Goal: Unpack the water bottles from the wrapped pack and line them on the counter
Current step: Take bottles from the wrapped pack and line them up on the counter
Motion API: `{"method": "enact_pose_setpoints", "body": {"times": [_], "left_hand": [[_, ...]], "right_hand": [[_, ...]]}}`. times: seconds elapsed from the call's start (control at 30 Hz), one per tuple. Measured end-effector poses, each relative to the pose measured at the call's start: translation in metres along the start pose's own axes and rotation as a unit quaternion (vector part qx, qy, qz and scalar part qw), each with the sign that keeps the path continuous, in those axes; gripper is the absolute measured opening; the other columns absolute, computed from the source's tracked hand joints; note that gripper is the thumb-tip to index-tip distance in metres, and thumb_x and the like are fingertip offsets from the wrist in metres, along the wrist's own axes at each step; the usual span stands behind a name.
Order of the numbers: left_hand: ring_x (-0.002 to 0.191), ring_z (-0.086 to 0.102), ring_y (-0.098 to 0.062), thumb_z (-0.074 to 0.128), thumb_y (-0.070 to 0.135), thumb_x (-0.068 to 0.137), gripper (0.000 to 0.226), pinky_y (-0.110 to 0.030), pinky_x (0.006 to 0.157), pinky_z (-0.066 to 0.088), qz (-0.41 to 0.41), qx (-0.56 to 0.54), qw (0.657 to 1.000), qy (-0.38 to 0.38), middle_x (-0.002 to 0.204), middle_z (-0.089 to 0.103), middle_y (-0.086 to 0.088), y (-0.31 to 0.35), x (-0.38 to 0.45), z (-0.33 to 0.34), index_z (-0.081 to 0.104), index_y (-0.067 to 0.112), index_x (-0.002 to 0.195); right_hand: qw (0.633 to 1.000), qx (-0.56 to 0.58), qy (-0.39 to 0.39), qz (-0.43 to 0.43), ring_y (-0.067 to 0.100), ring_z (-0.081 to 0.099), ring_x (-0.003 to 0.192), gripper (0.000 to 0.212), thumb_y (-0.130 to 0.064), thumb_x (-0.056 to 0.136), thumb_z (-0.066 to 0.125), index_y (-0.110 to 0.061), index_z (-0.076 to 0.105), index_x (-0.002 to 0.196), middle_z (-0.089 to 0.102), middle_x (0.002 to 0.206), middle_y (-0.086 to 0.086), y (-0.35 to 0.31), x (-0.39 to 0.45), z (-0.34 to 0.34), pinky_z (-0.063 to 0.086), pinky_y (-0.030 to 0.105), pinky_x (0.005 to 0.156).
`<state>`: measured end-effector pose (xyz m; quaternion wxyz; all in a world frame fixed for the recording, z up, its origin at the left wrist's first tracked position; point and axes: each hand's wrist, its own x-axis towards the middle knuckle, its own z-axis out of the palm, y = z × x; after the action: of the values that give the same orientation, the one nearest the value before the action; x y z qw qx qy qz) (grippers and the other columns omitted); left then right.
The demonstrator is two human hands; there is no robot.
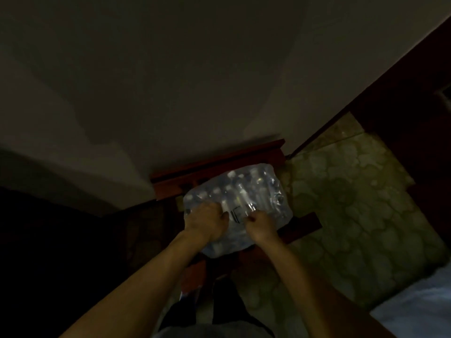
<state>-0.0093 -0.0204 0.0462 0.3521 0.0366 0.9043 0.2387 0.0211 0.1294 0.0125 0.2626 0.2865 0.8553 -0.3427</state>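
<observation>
Both forearms reach down and forward from the bottom of the view, wrists bent downward, to the wrapped pack (235,208), which lies on a dark red wooden stand (214,167) against the wall, overhanging the stand's near edge. The left hand (206,222) sits knuckles-up on the pack's near left part, fingers curled into the plastic film; the right hand (261,226) is just beside it, fingertips bunched and seemingly pinching the film near the pack's middle, though the dim light leaves the exact hold uncertain. The step in hand appears to be tearing the wrap open. It would go best with both pinches close together on one fold, pulled apart sideways, not upward, so the pack is not dragged off the near edge. Beyond the hands, bottle caps (230,174) show pale through the unbroken film toward the stand's far edge. No bottle is out yet; no counter can be made out.
</observation>
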Motion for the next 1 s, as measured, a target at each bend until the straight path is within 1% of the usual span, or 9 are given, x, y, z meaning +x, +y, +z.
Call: {"method": "enact_pose_setpoints", "body": {"times": [0.1, 0.2, 0.33, 0.43, 0.6, 0.73, 0.8, 0.9, 1.0], "left_hand": [[0.109, 0.063, -0.024, 0.04, 0.038, 0.101, 0.04, -0.035, 0.091, 0.051, -0.013, -0.028, 0.999, -0.039, 0.124, 0.064, -0.009, 0.0, 0.01, 0.024, 0.062, 0.014, 0.122], [0.109, 0.063, -0.025, 0.042, 0.033, 0.1, 0.036, -0.037, 0.092, 0.052, -0.029, -0.06, 0.997, -0.044, 0.123, 0.065, -0.009, 0.007, 0.028, 0.044, 0.064, 0.012, 0.117], [0.099, 0.065, -0.026, 0.045, 0.023, 0.098, 0.03, -0.036, 0.087, 0.054, -0.053, -0.127, 0.988, -0.064, 0.109, 0.07, -0.014, 0.025, 0.057, 0.065, 0.069, 0.004, 0.101], [0.1, 0.065, -0.026, 0.042, 0.023, 0.1, 0.034, -0.03, 0.082, 0.05, -0.069, -0.155, 0.983, -0.071, 0.111, 0.069, -0.015, 0.036, 0.08, 0.078, 0.069, 0.002, 0.101], [0.093, 0.062, -0.02, 0.041, 0.022, 0.102, 0.035, -0.018, 0.071, 0.036, -0.105, -0.149, 0.979, -0.086, 0.114, 0.069, -0.016, 0.04, 0.108, 0.1, 0.067, 0.0, 0.105], [0.121, 0.058, -0.03, 0.041, 0.021, 0.103, 0.035, -0.033, 0.099, 0.042, -0.137, -0.154, 0.972, -0.11, 0.134, 0.06, -0.018, 0.043, 0.126, 0.117, 0.058, 0.006, 0.13], [0.128, 0.053, -0.03, 0.039, 0.022, 0.104, 0.039, -0.034, 0.106, 0.04, -0.14, -0.157, 0.97, -0.118, 0.141, 0.054, -0.016, 0.047, 0.133, 0.117, 0.053, 0.008, 0.137], [0.132, 0.048, -0.032, 0.036, 0.022, 0.104, 0.042, -0.038, 0.11, 0.039, -0.142, -0.188, 0.964, -0.122, 0.146, 0.049, -0.016, 0.049, 0.141, 0.118, 0.047, 0.008, 0.142], [0.129, 0.051, -0.034, 0.036, 0.018, 0.104, 0.04, -0.04, 0.107, 0.041, -0.146, -0.189, 0.964, -0.116, 0.144, 0.051, -0.019, 0.05, 0.143, 0.12, 0.047, 0.007, 0.141]], "right_hand": [[0.998, -0.021, -0.049, 0.016, 0.028, 0.061, 0.091, 0.016, -0.012, 0.092, 0.051, -0.005, 0.063, 0.084, 0.062, 0.093, 0.019, 0.014, 0.021, 0.011, 0.047, 0.035, 0.077], [0.994, -0.059, -0.094, 0.015, 0.032, 0.06, 0.105, 0.028, -0.016, 0.095, 0.047, 0.002, 0.065, 0.107, 0.064, 0.11, 0.02, 0.023, 0.05, 0.015, 0.044, 0.032, 0.081], [0.988, -0.052, -0.142, 0.004, 0.029, 0.057, 0.113, 0.022, -0.016, 0.096, 0.048, -0.007, 0.06, 0.112, 0.061, 0.115, 0.013, 0.033, 0.087, 0.027, 0.048, 0.039, 0.093], [0.99, -0.09, -0.109, -0.005, 0.037, 0.049, 0.126, 0.043, -0.016, 0.096, 0.049, 0.0, 0.043, 0.136, 0.049, 0.138, 0.023, 0.039, 0.107, 0.028, 0.042, 0.044, 0.104], [0.989, -0.144, -0.036, -0.012, 0.027, 0.06, 0.112, 0.023, -0.014, 0.098, 0.046, -0.004, 0.065, 0.107, 0.064, 0.114, 0.013, 0.059, 0.128, 0.043, 0.045, 0.034, 0.091], [0.992, -0.107, -0.044, 0.043, 0.029, 0.055, 0.118, 0.03, -0.021, 0.101, 0.041, -0.003, 0.057, 0.118, 0.059, 0.124, 0.017, 0.085, 0.139, 0.065, 0.042, 0.037, 0.1], [0.994, -0.097, -0.048, 0.015, 0.042, 0.042, 0.13, 0.041, -0.017, 0.096, 0.049, 0.005, 0.049, 0.131, 0.047, 0.137, 0.028, 0.078, 0.127, 0.059, 0.031, 0.051, 0.111], [0.988, -0.094, 0.124, -0.006, 0.058, 0.057, 0.103, 0.052, -0.026, 0.087, 0.035, 0.015, 0.063, 0.103, 0.06, 0.106, 0.04, 0.074, 0.128, 0.058, 0.041, 0.068, 0.091], [0.989, -0.103, 0.095, -0.041, 0.033, 0.068, 0.08, 0.022, -0.015, 0.086, 0.056, 0.002, 0.068, 0.08, 0.069, 0.084, 0.02, 0.077, 0.13, 0.057, 0.046, 0.028, 0.072]]}}
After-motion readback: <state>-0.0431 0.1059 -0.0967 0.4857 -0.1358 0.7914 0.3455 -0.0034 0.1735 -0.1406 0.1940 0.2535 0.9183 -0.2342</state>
